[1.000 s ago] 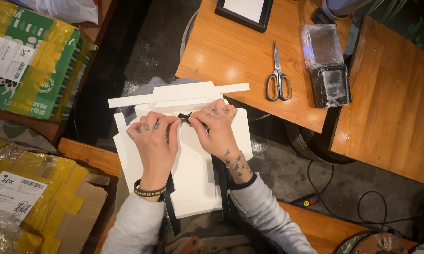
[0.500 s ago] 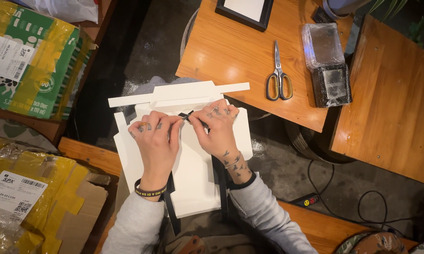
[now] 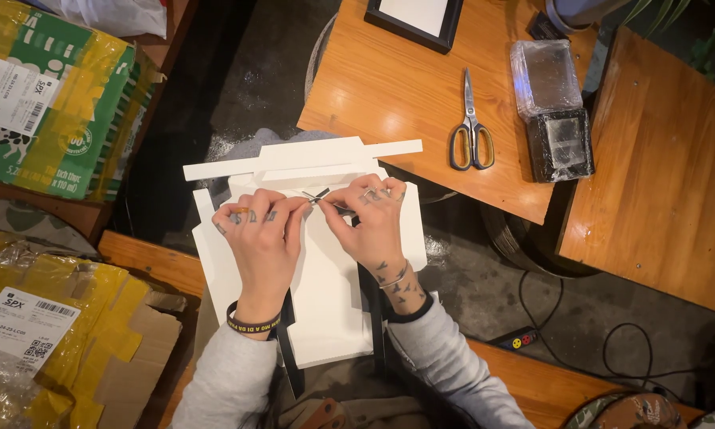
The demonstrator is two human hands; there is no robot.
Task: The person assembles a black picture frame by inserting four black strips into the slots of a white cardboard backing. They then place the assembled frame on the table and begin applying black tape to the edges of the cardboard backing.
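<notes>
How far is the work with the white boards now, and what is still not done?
Done, as it looks: white foam boards lie stacked on the lap, with long strips across the top. In hand: the left hand and right hand pinch a small thin dark piece between their fingertips over the boards; what it is cannot be told. Left: the scissors and black frame lie untouched on the wooden table.

Matt white foam board is seen beside a glossy varnished wood table, metal scissors and a clear plastic box.
</notes>
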